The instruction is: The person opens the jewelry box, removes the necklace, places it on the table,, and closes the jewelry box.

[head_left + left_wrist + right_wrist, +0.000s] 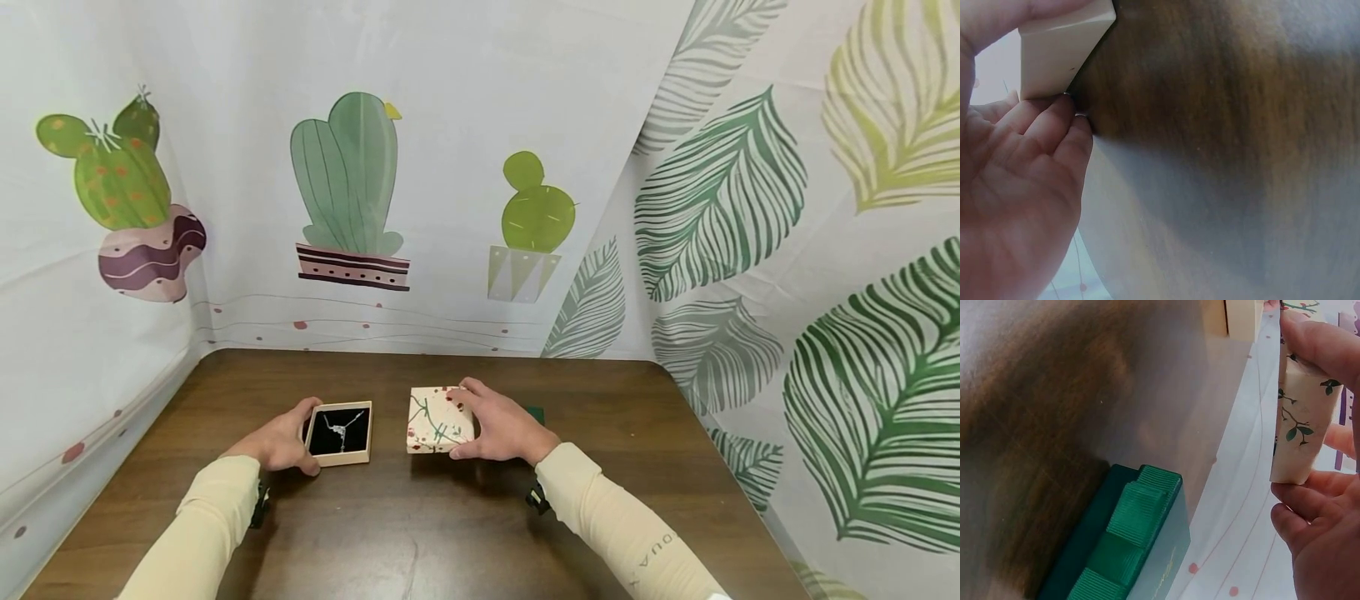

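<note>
My left hand (281,439) grips the left side of an open cream jewelry box base (347,458). Inside it a silver necklace (340,431) lies on a black pad. In the left wrist view, the thumb and fingers hold opposite sides of the box wall (1060,59). To the right, my right hand (504,423) holds a cream box lid (435,425) with green stems and red flowers, apart from the base. A shadow below the lid shows it raised over the table. The right wrist view has the fingers around the lid's side (1300,431).
A green gift box (1147,550) with a ribbed ribbon bow stands on the brown wooden table (390,533). In the head view my right hand mostly hides it. Behind the table hangs a white curtain (450,108) printed with cacti and leaves.
</note>
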Motion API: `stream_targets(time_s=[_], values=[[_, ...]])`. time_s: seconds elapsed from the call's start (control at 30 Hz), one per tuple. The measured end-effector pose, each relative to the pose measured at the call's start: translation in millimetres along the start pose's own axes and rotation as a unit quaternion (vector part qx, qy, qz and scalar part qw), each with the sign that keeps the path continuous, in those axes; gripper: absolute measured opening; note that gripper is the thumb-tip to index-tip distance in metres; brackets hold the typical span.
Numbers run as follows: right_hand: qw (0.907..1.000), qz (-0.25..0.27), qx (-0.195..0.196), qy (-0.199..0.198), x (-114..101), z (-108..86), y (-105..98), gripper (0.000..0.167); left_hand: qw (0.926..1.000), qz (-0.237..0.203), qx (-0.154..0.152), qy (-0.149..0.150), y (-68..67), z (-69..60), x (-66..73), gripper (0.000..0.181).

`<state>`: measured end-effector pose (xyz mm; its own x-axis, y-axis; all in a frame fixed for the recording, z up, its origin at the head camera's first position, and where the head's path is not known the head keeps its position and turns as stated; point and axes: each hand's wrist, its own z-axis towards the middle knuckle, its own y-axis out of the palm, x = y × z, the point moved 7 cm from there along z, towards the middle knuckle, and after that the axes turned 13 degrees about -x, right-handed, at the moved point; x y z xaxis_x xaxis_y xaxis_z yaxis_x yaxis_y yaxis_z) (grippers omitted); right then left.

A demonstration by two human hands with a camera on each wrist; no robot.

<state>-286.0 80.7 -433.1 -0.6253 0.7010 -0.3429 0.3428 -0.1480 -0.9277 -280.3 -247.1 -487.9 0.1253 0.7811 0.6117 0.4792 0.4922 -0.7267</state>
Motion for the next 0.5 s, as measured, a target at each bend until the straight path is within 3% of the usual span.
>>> stream_targets(time_s=[0.5], values=[[0.9997,-0.025,0.001,0.0,1.4,4.2,5.2,0.085,0.9999,-0.008,-0.005,-0.005,0.2,-0.7,2.2,0.112]])
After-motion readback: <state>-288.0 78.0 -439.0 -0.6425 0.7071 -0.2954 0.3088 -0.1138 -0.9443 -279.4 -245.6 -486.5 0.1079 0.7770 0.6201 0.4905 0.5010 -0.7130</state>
